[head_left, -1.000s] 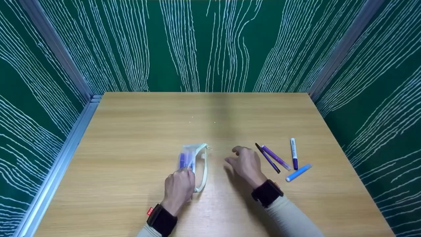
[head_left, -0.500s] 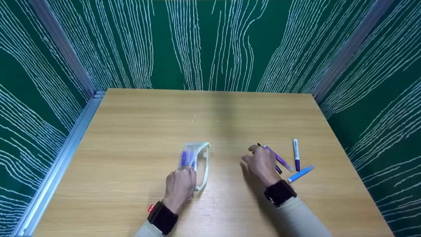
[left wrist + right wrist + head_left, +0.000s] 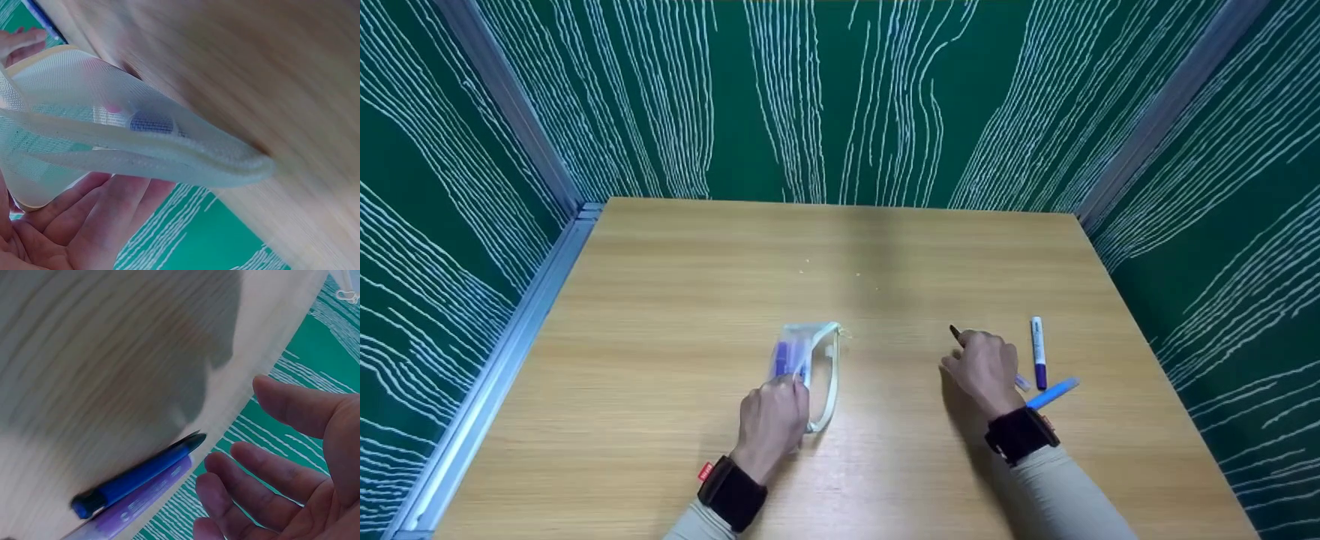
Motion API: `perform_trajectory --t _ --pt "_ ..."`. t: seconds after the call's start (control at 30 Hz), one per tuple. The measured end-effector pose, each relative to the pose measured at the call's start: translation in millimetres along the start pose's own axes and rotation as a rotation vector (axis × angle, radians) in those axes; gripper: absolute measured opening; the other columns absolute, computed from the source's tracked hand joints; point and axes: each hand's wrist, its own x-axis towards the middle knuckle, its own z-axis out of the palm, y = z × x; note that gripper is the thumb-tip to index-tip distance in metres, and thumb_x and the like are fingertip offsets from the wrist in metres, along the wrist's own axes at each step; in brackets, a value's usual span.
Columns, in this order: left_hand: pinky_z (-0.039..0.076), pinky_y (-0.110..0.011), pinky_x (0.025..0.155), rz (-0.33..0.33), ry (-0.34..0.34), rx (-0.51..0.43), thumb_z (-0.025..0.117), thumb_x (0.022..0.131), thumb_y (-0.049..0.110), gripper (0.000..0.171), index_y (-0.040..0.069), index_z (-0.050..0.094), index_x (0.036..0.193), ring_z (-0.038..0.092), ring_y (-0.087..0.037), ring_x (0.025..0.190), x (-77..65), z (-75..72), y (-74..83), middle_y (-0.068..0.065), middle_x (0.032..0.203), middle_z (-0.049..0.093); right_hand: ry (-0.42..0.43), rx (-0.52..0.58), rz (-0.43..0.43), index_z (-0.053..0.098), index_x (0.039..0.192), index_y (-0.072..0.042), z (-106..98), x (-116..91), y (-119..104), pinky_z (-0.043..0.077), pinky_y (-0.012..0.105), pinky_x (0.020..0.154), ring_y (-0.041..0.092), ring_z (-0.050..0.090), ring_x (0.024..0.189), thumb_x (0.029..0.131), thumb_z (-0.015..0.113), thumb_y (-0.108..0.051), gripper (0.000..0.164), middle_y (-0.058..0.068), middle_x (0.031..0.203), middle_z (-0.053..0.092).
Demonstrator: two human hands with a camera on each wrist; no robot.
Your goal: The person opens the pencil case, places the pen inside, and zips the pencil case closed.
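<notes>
My left hand point(image 3: 771, 420) grips the near end of a translucent mesh pencil pouch point(image 3: 835, 390), whose pale zipped mouth gapes toward the right. Purple-blue markers point(image 3: 782, 358) show through the mesh. In the left wrist view, fingers point(image 3: 107, 216) lie along the underside of the pouch point(image 3: 214, 163). My right hand point(image 3: 984, 371) hovers over a slim dark-blue pen point(image 3: 143, 475) and a purple marker point(image 3: 146, 498), which lie side by side on the table. Its thumb and fingers are spread, apart from both in the right wrist view. From above, the hand hides most of the two.
A white marker with a purple cap point(image 3: 1038, 351) and a bright blue marker point(image 3: 1054, 392) lie just right of the right hand. Small white specks point(image 3: 858, 274) dot the wooden table point(image 3: 697, 285). Green walls point(image 3: 735, 112) with white lines enclose it.
My right hand has moved right, from bare table to over the dark pen and purple marker. The left hand stays on the pouch. The head view has shifted slightly.
</notes>
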Motion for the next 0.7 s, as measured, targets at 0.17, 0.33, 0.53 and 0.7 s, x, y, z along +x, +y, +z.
perform_trajectory --t 0.17,0.33,0.53,0.7 --pt "0.034 -0.023 0.033 0.01 -0.001 0.012 0.048 0.092 0.014 0.037 0.021 0.038 0.057 0.041 -0.01 0.036 0.8 -0.1 -0.3 0.003 0.049 0.045 0.005 -0.04 -0.011 0.061 0.065 -0.01 1.1 2.5 7.9 0.042 0.05 0.056 0.034 0.06 0.062 0.066 0.079 -0.023 0.022 0.008 0.065 0.062" --pt "0.033 -0.022 0.033 -0.002 -0.005 0.003 0.047 0.093 0.015 0.038 0.021 0.038 0.056 0.041 -0.01 0.035 0.8 -0.2 -0.6 0.002 0.048 0.046 -0.01 -0.077 0.002 0.062 0.066 -0.009 0.9 4.4 15.9 0.041 0.049 0.055 0.033 0.058 0.06 0.068 0.078 -0.02 0.02 0.009 0.063 0.06" --pt "0.032 -0.02 0.034 -0.01 -0.016 -0.01 0.047 0.093 0.015 0.038 0.021 0.038 0.057 0.039 -0.008 0.035 0.4 -0.8 -1.4 0.004 0.048 0.045 -0.059 -0.166 0.038 0.051 0.058 -0.008 -0.2 6.0 25.7 0.041 0.053 0.056 0.035 0.055 0.059 0.07 0.066 -0.011 0.02 0.011 0.06 0.055" --pt "0.032 -0.02 0.033 -0.013 -0.029 -0.005 0.046 0.094 0.015 0.038 0.021 0.038 0.057 0.038 -0.007 0.035 0.2 -1.3 -1.6 0.005 0.048 0.044 -0.09 -0.181 0.06 0.05 0.056 -0.007 -0.4 5.5 29.7 0.041 0.054 0.058 0.037 0.056 0.059 0.069 0.056 -0.004 0.016 0.016 0.061 0.057"
